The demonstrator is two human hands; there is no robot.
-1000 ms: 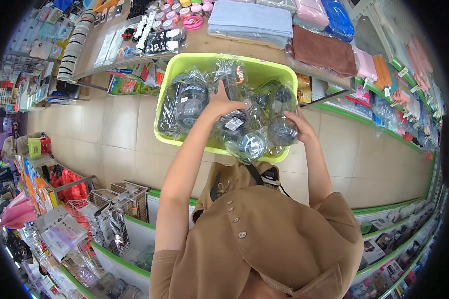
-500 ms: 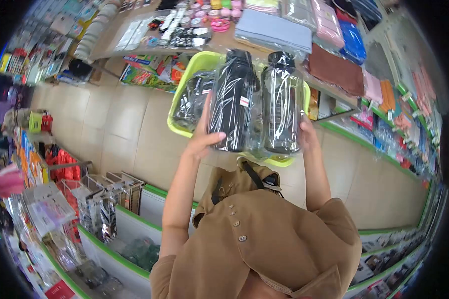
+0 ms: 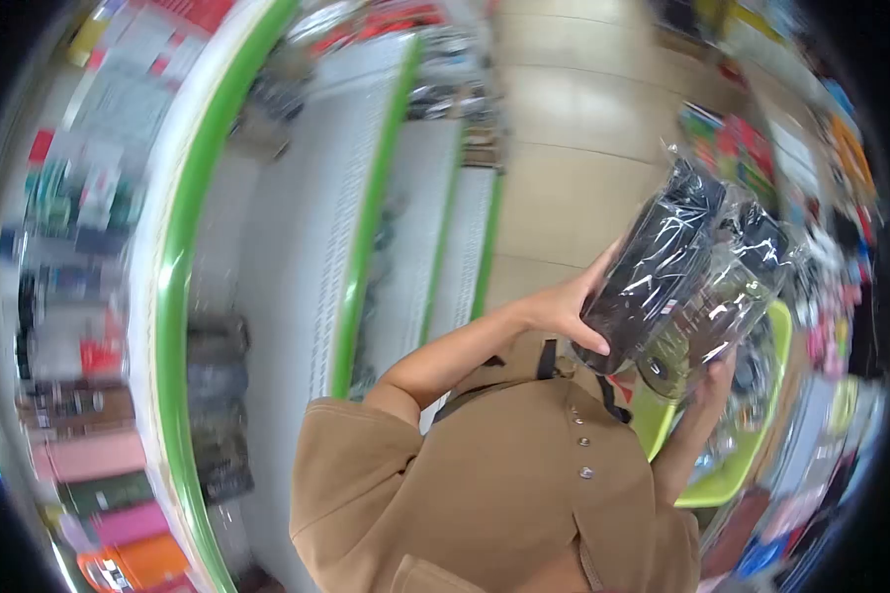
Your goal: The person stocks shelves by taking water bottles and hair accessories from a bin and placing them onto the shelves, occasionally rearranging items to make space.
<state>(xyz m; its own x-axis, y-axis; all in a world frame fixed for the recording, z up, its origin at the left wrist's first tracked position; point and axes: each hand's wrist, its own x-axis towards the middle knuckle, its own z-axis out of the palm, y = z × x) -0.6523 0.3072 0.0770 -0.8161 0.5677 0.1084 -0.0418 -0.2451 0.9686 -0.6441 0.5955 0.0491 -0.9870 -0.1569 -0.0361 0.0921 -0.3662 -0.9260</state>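
My left hand (image 3: 570, 314) is closed around the lower side of a black water bottle (image 3: 653, 262) in clear plastic wrap, thumb across its front. Beside it, touching, is a second wrapped bottle (image 3: 717, 306), see-through with a dark lid. My right hand (image 3: 714, 381) grips that one low on its outer side, and its fingers are partly hidden. Both bottles lean with their lids toward the upper right. Behind and below them is a lime-green basket (image 3: 781, 341) with wrapped goods in it.
White shelves (image 3: 302, 237) with green front edges (image 3: 173, 267) rise close on my left. Boxed and packaged goods (image 3: 89, 435) line the far left, blurred. Tiled floor (image 3: 554, 109) runs ahead, and a display of goods (image 3: 821, 435) stands at the right.
My view has swung left, from the display table to the shelves. Both bottles stay in my hands and now tilt, toward the right of the view, with the basket partly behind them.
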